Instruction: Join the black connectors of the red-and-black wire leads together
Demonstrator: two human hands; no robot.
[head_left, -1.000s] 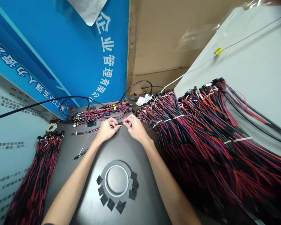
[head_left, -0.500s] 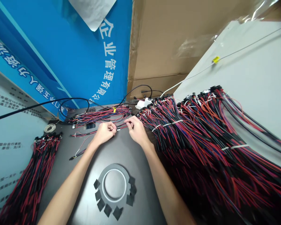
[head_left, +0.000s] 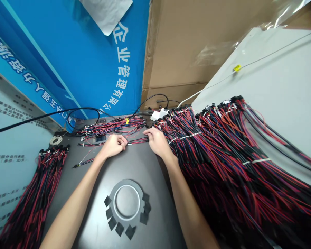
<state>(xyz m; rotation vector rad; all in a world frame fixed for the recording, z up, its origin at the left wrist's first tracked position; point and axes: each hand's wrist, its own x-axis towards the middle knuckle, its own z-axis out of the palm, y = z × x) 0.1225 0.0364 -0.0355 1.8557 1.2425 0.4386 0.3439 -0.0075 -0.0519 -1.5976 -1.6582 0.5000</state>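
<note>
My left hand (head_left: 115, 145) is closed in a pinch on a thin red-and-black wire harness (head_left: 137, 141) near a small white label. The harness runs rightward over the grey table (head_left: 134, 162), its dark end connectors beside my right hand (head_left: 157, 140). That hand has its index finger stretched out to the left, with a gap between it and the connectors; its thumb is partly hidden. Behind my hands lies a flat pile of similar harnesses (head_left: 114, 126). Nearer me sits a round grey ring-shaped piece (head_left: 126, 202) with black tape squares stuck around its edge.
Large tied bundles of red and black wires (head_left: 209, 145) fill the right side. Another bundle (head_left: 38, 186) hangs at the left edge. A small cable coil (head_left: 55, 140) lies back left. A blue printed panel (head_left: 93, 69) and cardboard (head_left: 176, 45) stand behind.
My right hand has moved right, uncovering the harness's end connectors, and its fingers have straightened. My left hand has shifted slightly left with the harness.
</note>
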